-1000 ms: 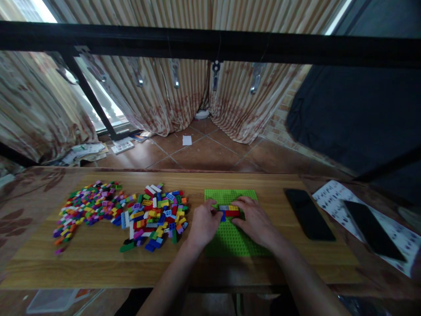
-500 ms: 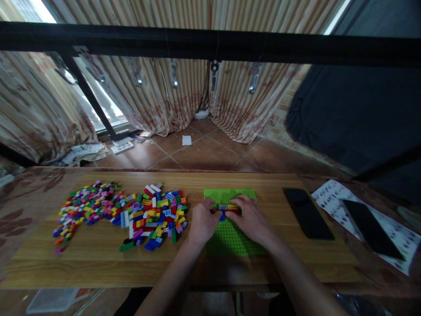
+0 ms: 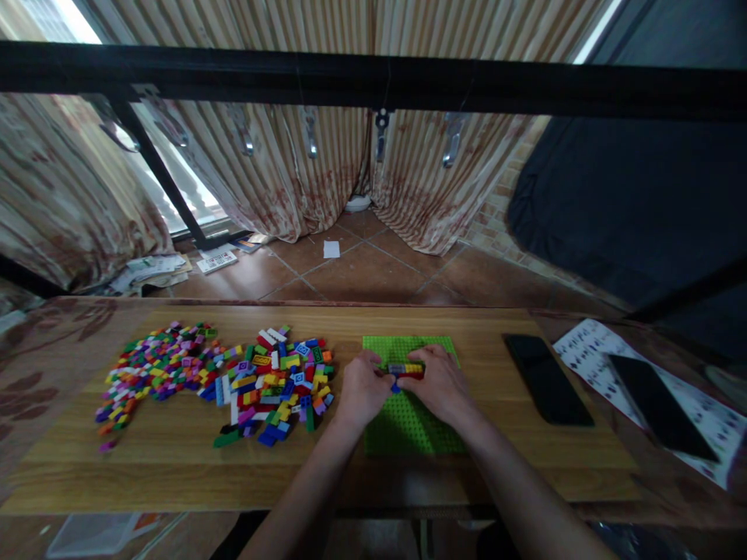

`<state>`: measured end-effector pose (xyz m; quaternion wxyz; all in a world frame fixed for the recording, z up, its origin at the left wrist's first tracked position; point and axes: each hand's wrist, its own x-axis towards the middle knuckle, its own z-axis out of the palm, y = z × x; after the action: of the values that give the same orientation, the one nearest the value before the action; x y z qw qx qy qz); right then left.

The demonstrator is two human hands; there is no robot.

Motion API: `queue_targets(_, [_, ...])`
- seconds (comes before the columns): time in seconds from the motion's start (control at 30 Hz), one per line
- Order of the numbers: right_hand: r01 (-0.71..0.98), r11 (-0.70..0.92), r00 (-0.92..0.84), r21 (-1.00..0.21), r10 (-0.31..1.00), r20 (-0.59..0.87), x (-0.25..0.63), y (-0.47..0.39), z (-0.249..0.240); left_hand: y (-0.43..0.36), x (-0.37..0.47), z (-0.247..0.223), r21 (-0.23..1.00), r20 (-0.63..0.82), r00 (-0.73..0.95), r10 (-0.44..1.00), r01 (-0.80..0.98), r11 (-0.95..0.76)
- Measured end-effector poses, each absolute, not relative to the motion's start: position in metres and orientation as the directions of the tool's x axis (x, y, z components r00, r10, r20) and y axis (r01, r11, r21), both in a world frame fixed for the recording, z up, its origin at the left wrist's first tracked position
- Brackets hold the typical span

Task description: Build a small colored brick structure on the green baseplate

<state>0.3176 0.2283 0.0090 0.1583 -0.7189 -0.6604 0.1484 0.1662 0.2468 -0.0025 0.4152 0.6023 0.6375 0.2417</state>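
Observation:
A green studded baseplate (image 3: 414, 432) lies on the wooden board in front of me. Over its upper half, a small row of joined toy bricks (image 3: 405, 369) in grey, yellow, red and blue sits between my hands. My left hand (image 3: 365, 386) grips the left end of this row, fingers bent and thumb pressed in. From the other side my right hand (image 3: 437, 383) pinches the right end. A blue brick (image 3: 396, 387) shows below the row, near the thumbs. My fingers cover both ends of the bricks.
Left of the plate lies a pile of larger bricks (image 3: 274, 385), with a heap of small bricks (image 3: 166, 362) farther left. A black phone (image 3: 547, 379) rests to the right. Beyond it, another dark device (image 3: 659, 404) lies on a printed sheet (image 3: 589, 354).
Both hands stay on the bricks with only a very slight shift of the fingers. The whole view has moved a little; nothing else visibly differs.

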Motion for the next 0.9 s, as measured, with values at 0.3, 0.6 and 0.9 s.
queue_targets(0.3, [0.899, -0.095, 0.077, -0.427, 0.995, -0.057, 0.318, 0.230, 0.013, 0.243, 0.166, 0.005, 0.798, -0.213, 0.069, 0.975, 0.589, 0.132])
queue_targets(0.6, [0.809, -0.019, 0.009, -0.588, 1.000, -0.019, 0.336, 0.233, 0.013, 0.237, 0.158, 0.000, 0.865, -0.206, 0.170, 0.964, 0.493, 0.098])
queue_targets(0.9, [0.796, 0.158, -0.059, -0.584, 0.981, 0.184, 0.329, 0.225, 0.030, 0.238, 0.138, 0.004, 0.964, -0.046, 0.184, 0.982, 0.266, -0.005])
